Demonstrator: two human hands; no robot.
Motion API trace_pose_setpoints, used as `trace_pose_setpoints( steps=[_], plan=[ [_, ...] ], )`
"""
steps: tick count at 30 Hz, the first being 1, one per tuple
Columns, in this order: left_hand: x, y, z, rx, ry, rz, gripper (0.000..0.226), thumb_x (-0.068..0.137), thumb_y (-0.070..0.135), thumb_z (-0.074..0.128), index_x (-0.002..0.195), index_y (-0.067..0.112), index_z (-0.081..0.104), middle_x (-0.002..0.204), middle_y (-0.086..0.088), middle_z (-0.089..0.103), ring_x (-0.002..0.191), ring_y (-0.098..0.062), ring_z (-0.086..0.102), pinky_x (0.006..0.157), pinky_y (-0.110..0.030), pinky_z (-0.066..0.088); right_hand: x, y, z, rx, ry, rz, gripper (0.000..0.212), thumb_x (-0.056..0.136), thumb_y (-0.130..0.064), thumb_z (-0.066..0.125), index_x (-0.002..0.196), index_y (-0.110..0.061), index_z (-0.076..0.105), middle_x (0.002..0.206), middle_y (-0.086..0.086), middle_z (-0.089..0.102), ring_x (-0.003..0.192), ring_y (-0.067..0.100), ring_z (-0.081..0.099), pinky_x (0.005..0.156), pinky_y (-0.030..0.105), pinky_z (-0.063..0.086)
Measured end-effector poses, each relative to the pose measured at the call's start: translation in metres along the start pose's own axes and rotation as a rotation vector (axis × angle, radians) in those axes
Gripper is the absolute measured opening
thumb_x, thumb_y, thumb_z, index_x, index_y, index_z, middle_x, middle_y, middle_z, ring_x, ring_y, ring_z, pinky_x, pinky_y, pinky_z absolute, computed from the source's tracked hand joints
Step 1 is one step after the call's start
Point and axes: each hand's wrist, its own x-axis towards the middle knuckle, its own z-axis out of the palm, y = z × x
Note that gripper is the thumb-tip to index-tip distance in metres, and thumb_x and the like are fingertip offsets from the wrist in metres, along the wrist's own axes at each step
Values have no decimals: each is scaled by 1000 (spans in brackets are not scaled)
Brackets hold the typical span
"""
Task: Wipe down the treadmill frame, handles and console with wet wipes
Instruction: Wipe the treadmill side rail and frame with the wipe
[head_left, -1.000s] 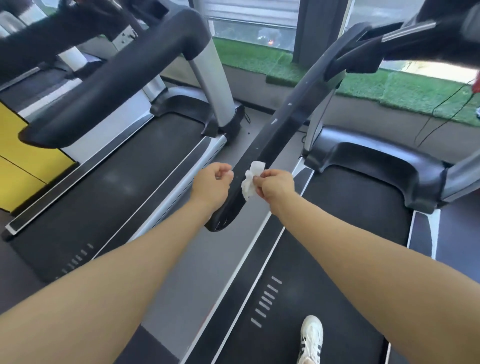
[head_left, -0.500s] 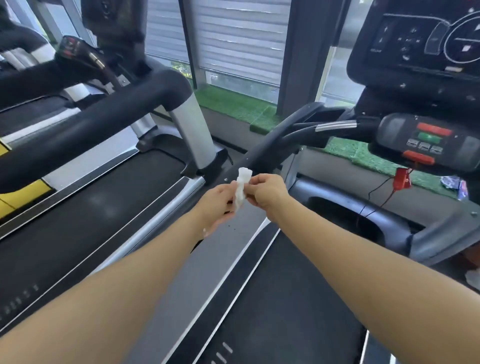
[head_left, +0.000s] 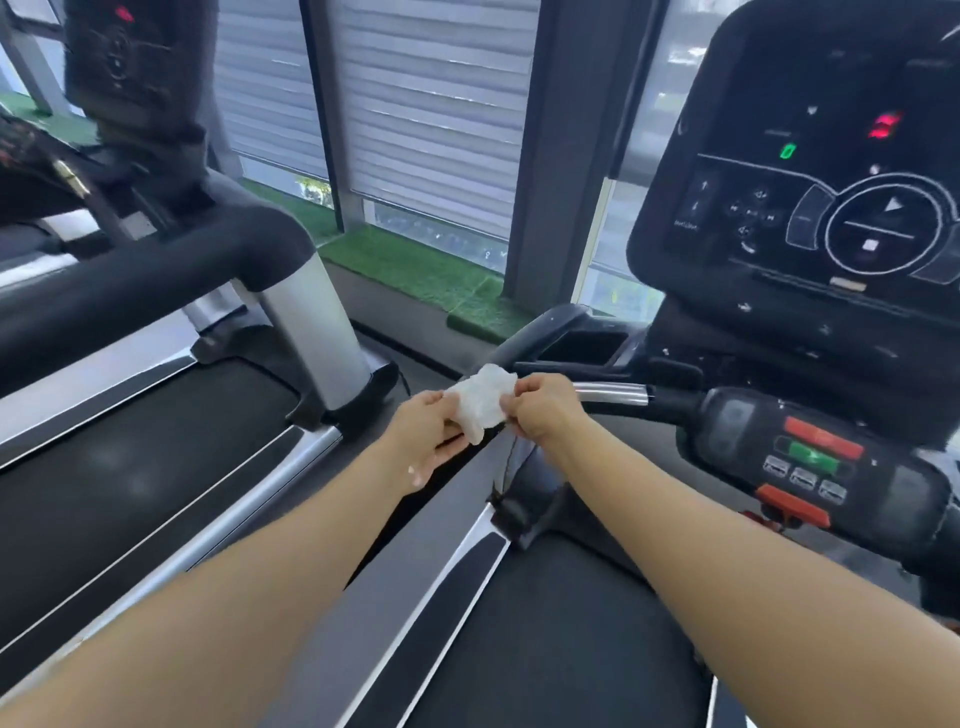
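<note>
A crumpled white wet wipe (head_left: 484, 402) is stretched between my left hand (head_left: 426, 439) and my right hand (head_left: 543, 410), both pinching it at its edges. They hover in front of the treadmill's left handrail (head_left: 530, 338), just left of the silver grip sensor (head_left: 613, 395). The black console (head_left: 810, 208) with lit display rises at the upper right. Below it sits the control bar (head_left: 815, 457) with red and green buttons. The black running belt (head_left: 561, 623) lies under my right forearm.
A second treadmill (head_left: 130, 467) stands to the left, its thick black handrail (head_left: 140, 291) on a silver upright (head_left: 317, 332). A grey floor gap (head_left: 332, 597) separates the two machines. Windows with blinds (head_left: 431, 104) and a green turf ledge (head_left: 415, 270) lie ahead.
The view has tilted up from the deck to the console. My left hand joined the right on the wipe, and both have pulled it open wider while rising toward the handrail.
</note>
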Motion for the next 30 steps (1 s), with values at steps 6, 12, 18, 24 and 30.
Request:
trace_pose_setpoints(
  steps=[6, 12, 18, 24, 30],
  plan=[
    [54, 26, 46, 24, -136, -39, 26, 94, 27, 55, 116, 14, 61, 101, 3, 71, 95, -9, 65, 78, -24, 48, 66, -11, -29, 137, -96, -8, 10, 88, 3, 55, 90, -4, 62, 84, 10, 59, 83, 22, 54, 84, 38, 51],
    [88, 37, 87, -61, -70, 27, 12, 95, 8, 49, 93, 14, 59, 77, 3, 67, 78, -9, 62, 77, -22, 48, 126, -19, -58, 306, -185, 53, 25, 91, 7, 48, 77, -11, 57, 98, 20, 60, 90, 27, 55, 89, 40, 50],
    [117, 43, 115, -166, -10, 62, 18, 96, 9, 46, 96, 14, 63, 83, 2, 72, 82, -10, 66, 77, -22, 49, 167, -29, -78, 298, -147, 80, 15, 92, 2, 46, 92, -12, 49, 93, 10, 53, 85, 24, 52, 81, 36, 48],
    [160, 46, 113, -206, 68, 115, 17, 100, 8, 42, 109, 9, 56, 99, -6, 67, 83, -13, 67, 67, -21, 55, 194, -30, -84, 137, -285, -16, 18, 95, -24, 55, 95, -9, 66, 85, 4, 60, 75, 14, 51, 67, 25, 44],
    [215, 56, 104, -80, -5, 145, 23, 96, 7, 49, 116, -1, 55, 103, -13, 67, 79, -14, 69, 68, -23, 56, 223, -37, -76, 136, -349, 13, 23, 94, -4, 54, 71, -8, 55, 73, 6, 54, 64, 12, 50, 53, 16, 44]
  ],
)
